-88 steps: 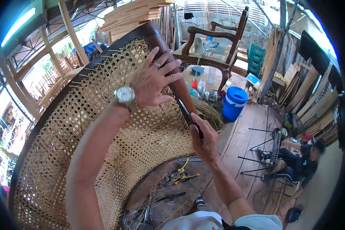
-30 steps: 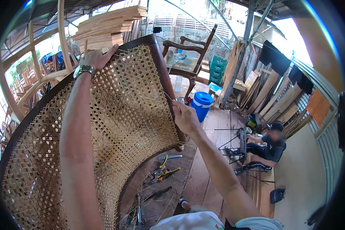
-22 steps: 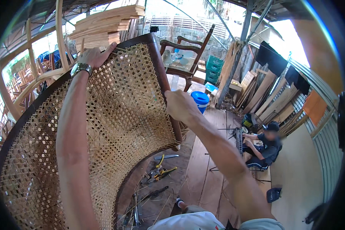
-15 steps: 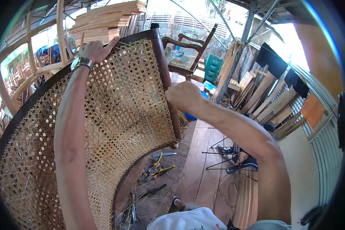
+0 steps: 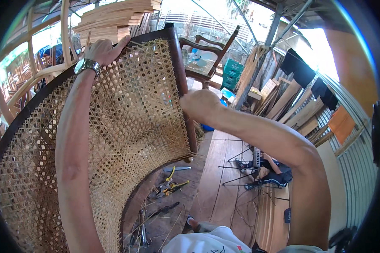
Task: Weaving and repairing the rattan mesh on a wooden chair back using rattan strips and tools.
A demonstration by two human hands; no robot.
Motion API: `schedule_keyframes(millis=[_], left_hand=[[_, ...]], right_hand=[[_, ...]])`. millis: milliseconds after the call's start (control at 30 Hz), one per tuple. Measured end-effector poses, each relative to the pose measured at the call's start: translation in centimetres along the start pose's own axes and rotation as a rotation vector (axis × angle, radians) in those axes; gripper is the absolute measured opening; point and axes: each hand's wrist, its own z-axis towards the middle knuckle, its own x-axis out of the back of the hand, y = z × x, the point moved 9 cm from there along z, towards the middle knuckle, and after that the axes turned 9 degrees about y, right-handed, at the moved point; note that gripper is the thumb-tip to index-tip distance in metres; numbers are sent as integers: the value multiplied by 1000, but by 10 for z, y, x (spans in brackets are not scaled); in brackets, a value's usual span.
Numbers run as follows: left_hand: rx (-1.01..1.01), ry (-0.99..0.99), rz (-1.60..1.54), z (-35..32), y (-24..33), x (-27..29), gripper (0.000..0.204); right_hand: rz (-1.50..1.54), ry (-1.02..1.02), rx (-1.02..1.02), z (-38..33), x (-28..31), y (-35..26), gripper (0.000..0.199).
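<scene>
A curved panel of woven cane webbing fills the left and middle, set in a dark wooden frame. My left hand, with a metal watch at the wrist, grips the frame's upper edge, its thumb lying along the rail and its fingers partly hidden behind. Against the frame's right side rail my right hand is closed in a fist. Whatever lies inside that fist is hidden.
Yellow-handled pliers, a blade and cane scraps lie below the panel. Behind stand a wooden armchair, green crates and stacked timber. Another person's legs show at right, beyond my right forearm.
The view has shifted slightly, and my right elbow sits a little farther right, exposing more of the other person. Both hands keep about the same places on the frame.
</scene>
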Motion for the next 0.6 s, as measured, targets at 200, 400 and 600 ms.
schedule_keyframes(millis=[200, 400, 600], left_hand=[[19, -84, 25, 6, 26, -15, 129], [30, -143, 30, -2, 31, -9, 131], [-214, 499, 161, -29, 40, 67, 100]], right_hand=[[1714, -296, -1019, -53, -80, 61, 30], [313, -63, -308, -63, 146, 42, 30], [911, 499, -514, -114, 78, 137, 57]])
